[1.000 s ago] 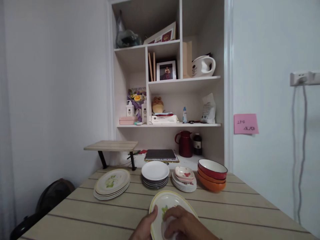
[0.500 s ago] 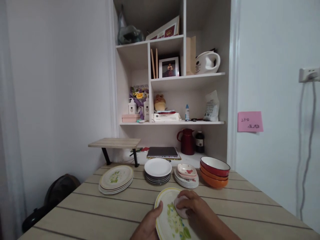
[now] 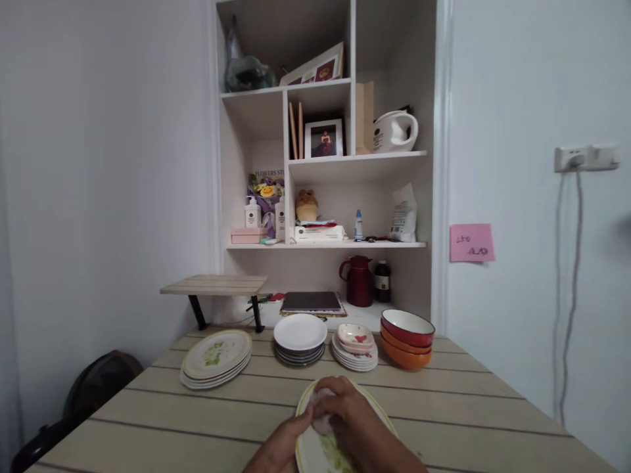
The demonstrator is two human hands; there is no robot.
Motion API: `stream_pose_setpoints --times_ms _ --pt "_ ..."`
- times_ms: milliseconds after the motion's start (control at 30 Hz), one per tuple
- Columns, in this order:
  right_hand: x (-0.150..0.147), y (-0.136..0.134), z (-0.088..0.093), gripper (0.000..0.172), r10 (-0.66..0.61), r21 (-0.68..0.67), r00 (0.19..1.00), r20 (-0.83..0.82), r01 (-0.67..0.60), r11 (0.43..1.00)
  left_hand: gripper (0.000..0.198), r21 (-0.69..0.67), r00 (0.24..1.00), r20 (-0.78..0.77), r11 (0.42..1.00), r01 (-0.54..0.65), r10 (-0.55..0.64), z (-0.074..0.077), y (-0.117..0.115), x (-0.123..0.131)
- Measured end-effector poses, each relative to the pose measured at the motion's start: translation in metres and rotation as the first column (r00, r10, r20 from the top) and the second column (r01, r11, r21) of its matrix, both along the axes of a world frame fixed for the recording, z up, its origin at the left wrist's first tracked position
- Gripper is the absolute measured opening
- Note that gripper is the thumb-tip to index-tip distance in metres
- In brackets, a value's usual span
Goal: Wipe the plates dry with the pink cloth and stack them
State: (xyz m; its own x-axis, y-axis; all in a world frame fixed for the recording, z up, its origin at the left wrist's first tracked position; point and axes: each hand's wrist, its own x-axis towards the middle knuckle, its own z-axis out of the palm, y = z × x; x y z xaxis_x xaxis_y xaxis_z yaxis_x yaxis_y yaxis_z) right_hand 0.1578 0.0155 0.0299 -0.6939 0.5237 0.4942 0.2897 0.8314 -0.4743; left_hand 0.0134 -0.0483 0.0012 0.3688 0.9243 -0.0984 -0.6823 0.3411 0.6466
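A cream plate (image 3: 377, 408) with a yellow rim and a green leaf pattern is tilted up at the table's front. My left hand (image 3: 282, 443) grips its left edge, thumb over the rim. Pressed against the upper left of the plate's face is a pale, wadded cloth (image 3: 323, 424), held in the bent fingers of my right hand (image 3: 348, 410). The right hand and forearm cover much of the pattern. The left fingers behind the plate are hidden.
Along the back of the slatted table (image 3: 148, 410) stand patterned plates (image 3: 217, 355), white and dark plates (image 3: 300, 332), small dishes (image 3: 355, 336) and red and orange bowls (image 3: 407, 351). Behind are a small raised shelf (image 3: 214, 284), a red jug (image 3: 359, 282) and a laptop (image 3: 311, 301).
My right hand has slid the cloth leftward across the plate, close to my left thumb. The left hand still holds the left edge. The whole view has shifted slightly.
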Motion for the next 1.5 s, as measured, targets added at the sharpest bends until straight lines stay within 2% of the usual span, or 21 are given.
stream_pose_setpoints --times_ms 100,233,400,500,600,667,767,900,1000,1167,1267,1333,1400,1500 --pt "0.008 0.012 -0.002 0.05 -0.103 -0.005 0.993 -0.049 0.103 0.995 0.042 0.017 0.999 0.017 0.999 0.039 -0.039 0.002 -0.008 -0.004" --pt "0.026 0.015 -0.004 0.052 -0.157 -0.038 0.987 0.023 0.158 0.987 0.055 0.06 0.993 0.029 0.992 0.11 -0.112 0.002 -0.005 -0.007" --pt "0.034 -0.005 0.004 0.052 -0.017 -0.057 0.992 0.125 0.024 0.998 0.055 0.06 0.997 0.024 0.996 0.066 -0.068 -0.004 0.006 -0.009" --pt "0.025 -0.016 0.009 0.051 0.052 -0.029 0.991 0.125 -0.049 0.998 0.051 0.015 1.0 -0.003 1.0 0.026 -0.026 -0.008 0.008 -0.011" --pt "0.013 -0.017 0.007 0.053 0.073 0.051 0.995 0.072 -0.077 0.996 0.046 -0.015 1.0 -0.017 1.0 0.025 -0.025 -0.009 0.008 -0.012" --pt "0.007 -0.011 0.003 0.053 0.025 0.089 1.0 0.01 -0.026 0.996 0.044 -0.02 0.999 -0.016 0.999 0.034 -0.035 -0.009 0.007 -0.011" --pt "0.008 0.003 -0.002 0.05 -0.1 0.07 0.994 -0.041 0.102 0.992 0.046 -0.029 0.999 -0.001 0.999 0.042 -0.042 -0.007 0.006 -0.01" --pt "0.027 0.02 -0.005 0.041 -0.244 0.004 0.97 0.001 0.244 0.97 0.051 -0.017 0.999 0.038 1.0 0.004 -0.003 -0.006 0.007 -0.011" --pt "0.041 0.019 -0.008 0.034 -0.285 -0.039 0.956 0.073 0.288 0.957 0.054 0.008 0.995 0.072 0.997 -0.073 0.072 -0.006 0.011 -0.016" --pt "0.032 -0.004 -0.011 0.036 -0.169 -0.095 0.972 0.164 0.186 0.978 0.057 0.04 0.98 0.098 0.984 -0.176 0.171 -0.006 0.017 -0.022" --pt "0.016 -0.016 -0.008 0.039 -0.036 -0.118 0.993 0.113 0.049 0.992 0.056 0.029 0.987 0.075 0.989 -0.144 0.141 -0.004 0.014 -0.02" --pt "0.01 -0.017 -0.005 0.042 -0.021 -0.102 1.0 0.018 0.023 0.995 0.054 0.01 0.994 0.051 0.995 -0.097 0.097 -0.004 0.012 -0.017" --pt "0.011 -0.011 -0.002 0.048 -0.145 -0.081 0.988 -0.054 0.14 0.987 0.053 -0.012 0.999 0.027 0.999 -0.046 0.046 -0.004 0.009 -0.014" --pt "0.023 0.005 0.001 0.05 -0.394 -0.094 0.917 -0.063 0.388 0.917 0.053 -0.039 1.0 0.0 0.999 0.019 -0.019 -0.005 0.006 -0.01"
